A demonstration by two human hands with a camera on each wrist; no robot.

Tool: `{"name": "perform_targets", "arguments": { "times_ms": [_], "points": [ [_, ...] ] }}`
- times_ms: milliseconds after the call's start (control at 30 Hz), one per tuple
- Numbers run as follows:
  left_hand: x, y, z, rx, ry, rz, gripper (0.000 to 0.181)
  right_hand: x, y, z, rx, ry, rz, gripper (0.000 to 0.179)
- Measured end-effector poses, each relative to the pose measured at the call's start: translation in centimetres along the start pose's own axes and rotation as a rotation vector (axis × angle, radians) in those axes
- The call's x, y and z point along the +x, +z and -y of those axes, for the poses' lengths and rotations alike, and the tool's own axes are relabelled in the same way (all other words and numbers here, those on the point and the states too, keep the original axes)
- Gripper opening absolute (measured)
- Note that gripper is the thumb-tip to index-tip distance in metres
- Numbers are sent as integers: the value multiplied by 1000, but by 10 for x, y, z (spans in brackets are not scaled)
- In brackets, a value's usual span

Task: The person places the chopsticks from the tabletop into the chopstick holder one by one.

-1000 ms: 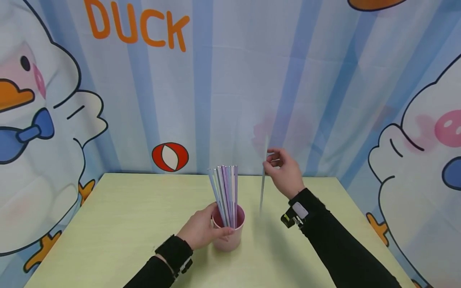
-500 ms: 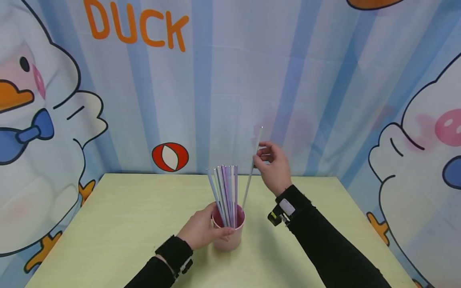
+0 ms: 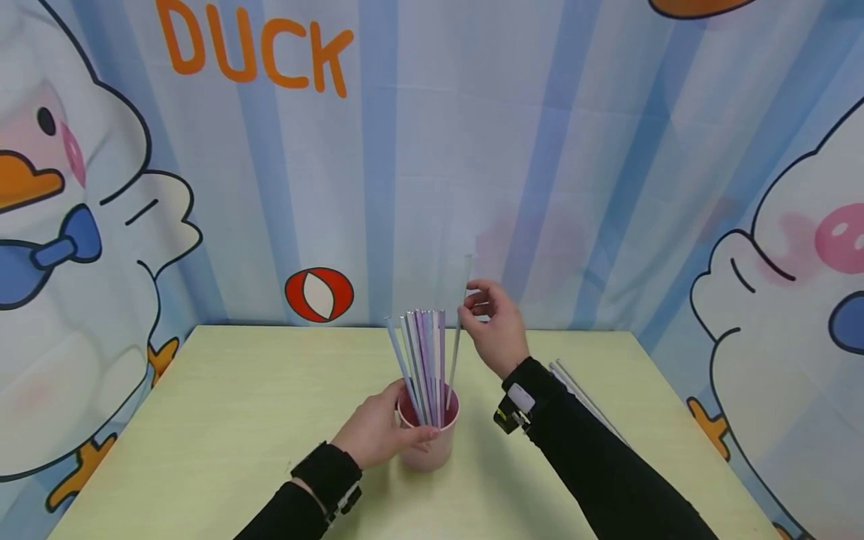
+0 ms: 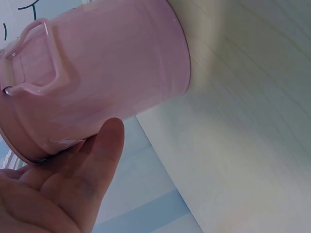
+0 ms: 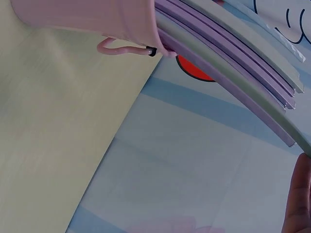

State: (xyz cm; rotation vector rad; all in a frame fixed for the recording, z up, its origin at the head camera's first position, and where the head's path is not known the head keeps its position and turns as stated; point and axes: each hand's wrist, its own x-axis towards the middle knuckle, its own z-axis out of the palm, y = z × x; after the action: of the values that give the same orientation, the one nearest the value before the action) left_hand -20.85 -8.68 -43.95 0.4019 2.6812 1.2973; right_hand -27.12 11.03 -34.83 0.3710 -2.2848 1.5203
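Note:
A pink pail (image 3: 430, 452) stands upright on the table, and my left hand (image 3: 378, 430) holds it at the left side near the rim, thumb across the front. Several lilac, white and pale blue straws (image 3: 421, 356) lean inside it. To the upper right, my right hand (image 3: 498, 330) pinches a pale straw (image 3: 457, 352) between thumb and fingertips; its lower end is inside the pail's mouth. From the right wrist, a fingertip (image 5: 297, 199) shows at the end of that greyish straw (image 5: 252, 97). The left wrist view shows the pail's wall (image 4: 116, 53) and small handle (image 4: 53, 63).
A few more straws (image 3: 587, 401) lie on the pale table (image 3: 270, 405), partly hidden behind the right sleeve. A blue striped curtain (image 3: 432, 150) printed with ducks hangs right behind the table's back edge.
My right hand has moved left with the straw, bringing its lower end from beside the pail into the mouth. The straws on the table have come into sight. My left hand stays put.

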Motion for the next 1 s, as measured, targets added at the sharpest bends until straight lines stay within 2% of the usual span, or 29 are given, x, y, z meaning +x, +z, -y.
{"name": "perform_targets", "arguments": {
  "times_ms": [433, 600, 1000],
  "points": [
    [0, 1, 2, -8, -32, -17, 98, -7, 10, -11, -53, 16, 44, 33],
    [0, 1, 3, 4, -26, -18, 98, -11, 14, -17, -61, 22, 58, 32],
    [0, 1, 2, 8, -17, -14, 97, -25, 19, -31, -87, 95, 112, 33]
  ]
}}
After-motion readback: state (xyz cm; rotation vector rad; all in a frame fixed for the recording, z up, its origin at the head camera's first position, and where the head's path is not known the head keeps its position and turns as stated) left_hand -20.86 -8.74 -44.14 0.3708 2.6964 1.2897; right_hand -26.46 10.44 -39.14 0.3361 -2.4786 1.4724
